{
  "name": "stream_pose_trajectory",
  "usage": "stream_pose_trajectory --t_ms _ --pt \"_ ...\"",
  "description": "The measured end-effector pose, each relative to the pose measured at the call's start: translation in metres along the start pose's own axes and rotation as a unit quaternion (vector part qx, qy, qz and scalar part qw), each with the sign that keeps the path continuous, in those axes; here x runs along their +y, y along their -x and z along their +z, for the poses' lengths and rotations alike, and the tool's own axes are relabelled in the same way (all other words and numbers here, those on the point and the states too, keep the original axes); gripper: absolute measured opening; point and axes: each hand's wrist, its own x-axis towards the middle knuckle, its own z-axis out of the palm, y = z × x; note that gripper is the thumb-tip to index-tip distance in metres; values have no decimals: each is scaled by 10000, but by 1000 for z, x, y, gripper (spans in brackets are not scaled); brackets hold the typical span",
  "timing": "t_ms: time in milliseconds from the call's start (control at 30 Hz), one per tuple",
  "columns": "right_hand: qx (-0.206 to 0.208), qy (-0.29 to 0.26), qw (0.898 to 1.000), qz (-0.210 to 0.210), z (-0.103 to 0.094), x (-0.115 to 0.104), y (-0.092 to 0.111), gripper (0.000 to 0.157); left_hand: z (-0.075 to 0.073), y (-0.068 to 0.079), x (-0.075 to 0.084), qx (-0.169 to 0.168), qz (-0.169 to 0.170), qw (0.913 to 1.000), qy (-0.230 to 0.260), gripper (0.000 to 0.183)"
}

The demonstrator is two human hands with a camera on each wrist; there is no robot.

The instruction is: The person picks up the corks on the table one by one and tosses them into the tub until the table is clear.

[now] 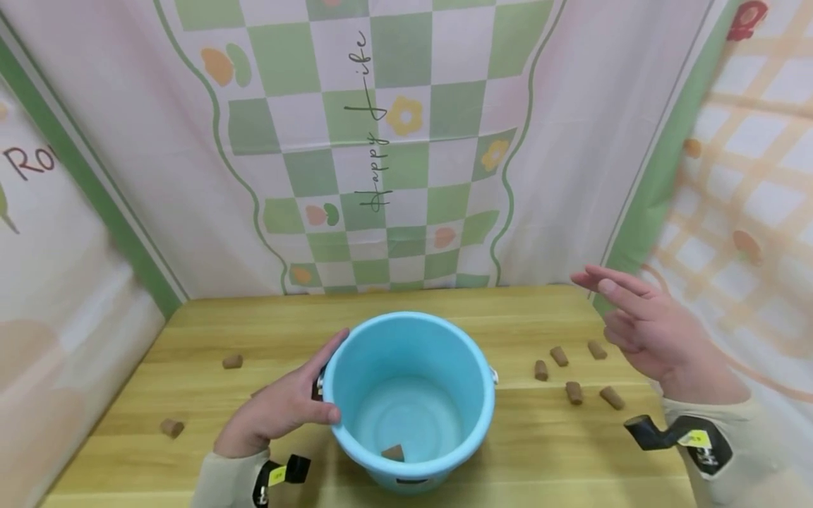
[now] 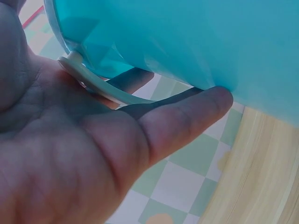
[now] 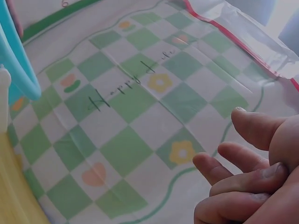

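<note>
A light blue bucket (image 1: 409, 416) stands upright on the wooden table, and one brown cork (image 1: 393, 453) lies inside it near the front wall. My left hand (image 1: 286, 402) holds the bucket's left side, thumb on the rim and fingers along the outer wall. In the left wrist view, the bucket's pale handle (image 2: 105, 88) runs between the palm and the bucket. My right hand (image 1: 657, 328) is raised above the right end of the table, holding nothing, its fingers loosely bent. Below and left of it lie several corks (image 1: 574, 393).
On the table's left part lie a cork (image 1: 232, 361) and another cork (image 1: 171, 427); a further one is mostly hidden behind the left hand. Patterned cloth (image 1: 406, 169) hangs behind the wooden table (image 1: 508, 451) and on both sides.
</note>
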Motion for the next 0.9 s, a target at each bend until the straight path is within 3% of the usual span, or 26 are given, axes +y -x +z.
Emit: stream_pose_trajectory --t_ms 133,367,600,900 --pt "316 129 9993 149 -9 -3 7 34 -1 -1 -2 -20 63 10000 14 102" --pt "515 336 9975 337 -28 4 17 35 -2 0 -3 37 -32 10000 0 103" --pt "1151 917 9859 801 -54 13 26 33 -3 1 -5 42 22 10000 -45 103" --pt "690 392 9929 889 -95 31 39 42 -3 0 -4 -89 97 9999 45 103"
